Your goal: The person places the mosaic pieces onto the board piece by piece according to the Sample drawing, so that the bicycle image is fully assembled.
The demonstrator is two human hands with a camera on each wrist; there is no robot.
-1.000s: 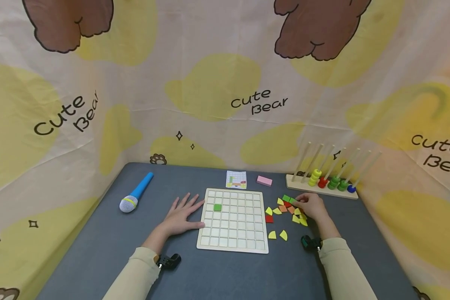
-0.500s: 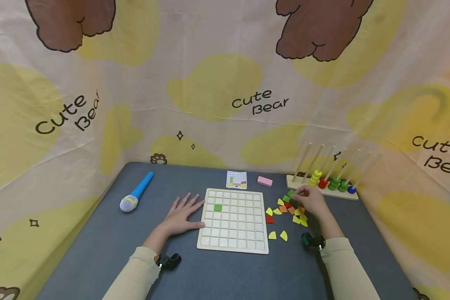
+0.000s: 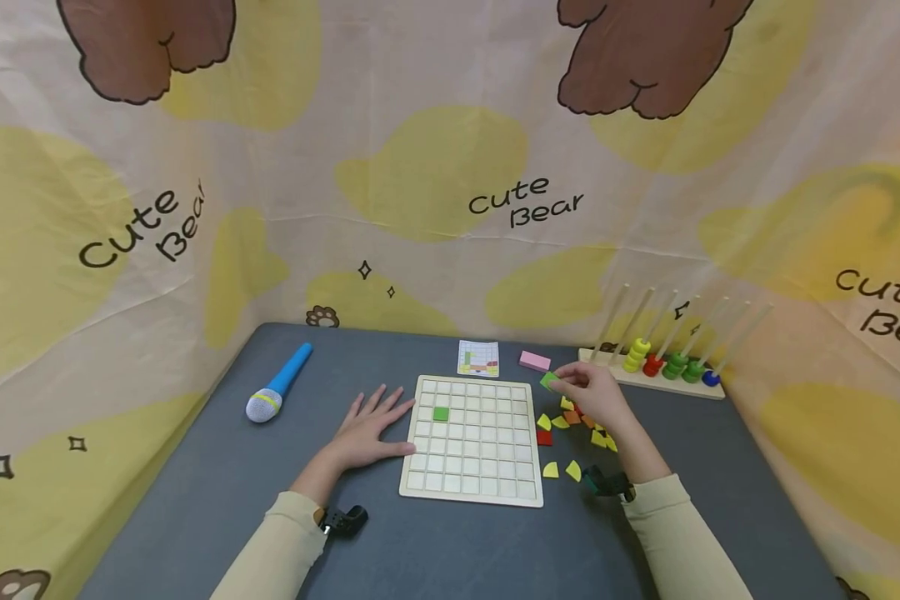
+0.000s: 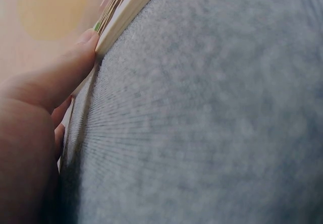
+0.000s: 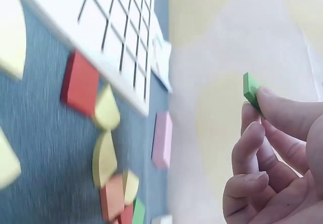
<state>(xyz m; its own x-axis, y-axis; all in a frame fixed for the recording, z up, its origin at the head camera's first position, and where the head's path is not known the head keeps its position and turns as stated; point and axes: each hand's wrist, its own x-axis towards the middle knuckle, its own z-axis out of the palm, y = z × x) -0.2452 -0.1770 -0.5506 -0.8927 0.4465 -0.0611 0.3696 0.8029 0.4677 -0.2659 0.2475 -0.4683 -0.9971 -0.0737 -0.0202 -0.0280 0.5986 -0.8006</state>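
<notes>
My right hand (image 3: 596, 396) pinches a green tile (image 3: 548, 380) at the fingertips, raised near the far right corner of the board (image 3: 471, 501); left hand (image 3: 367, 437), fingers spread, touches its left edge.

Pale printed cloth (image 3: 405, 67) is enclosing the blue-grey table (image 3: 435, 550) at back, left and right. Yellow patches (image 3: 435, 171), cropped brown bear figures (image 3: 652, 54) and "Cute Bear" lettering (image 3: 525, 200) are repeating across it. The cloth is creasing faintly along the back and showing warm orange toward upper right.
</notes>
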